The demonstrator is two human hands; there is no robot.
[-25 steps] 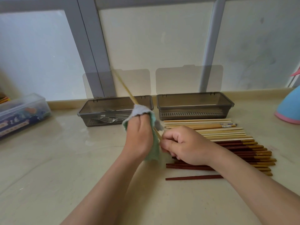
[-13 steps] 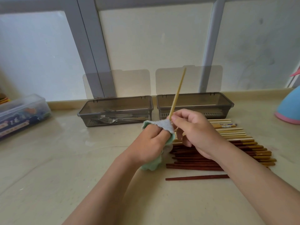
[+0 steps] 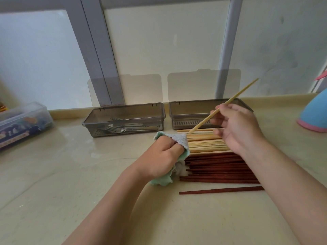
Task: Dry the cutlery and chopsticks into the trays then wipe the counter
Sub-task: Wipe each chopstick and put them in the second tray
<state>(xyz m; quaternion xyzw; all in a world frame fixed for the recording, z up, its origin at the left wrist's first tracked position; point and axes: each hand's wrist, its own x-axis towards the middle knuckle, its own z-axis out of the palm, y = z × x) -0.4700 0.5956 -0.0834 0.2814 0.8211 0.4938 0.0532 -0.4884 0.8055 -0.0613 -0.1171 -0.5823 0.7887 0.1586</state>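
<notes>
The right hand pinches a pale chopstick, now drawn nearly clear of the cloth clenched in the left hand grip; seemingly dry, due for the tray at the desk's back edge.

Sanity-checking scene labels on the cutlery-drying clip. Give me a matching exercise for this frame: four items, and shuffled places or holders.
Items
1. cloth
2. forks
3. pale chopstick being dried
4. single dark chopstick

Places
A. inside the left tray
B. lying alone on the counter, nearest the person
C. gripped by the left hand
D. pinched by the right hand, far end tilted up

Pairs: 1-C, 2-A, 3-D, 4-B
</notes>
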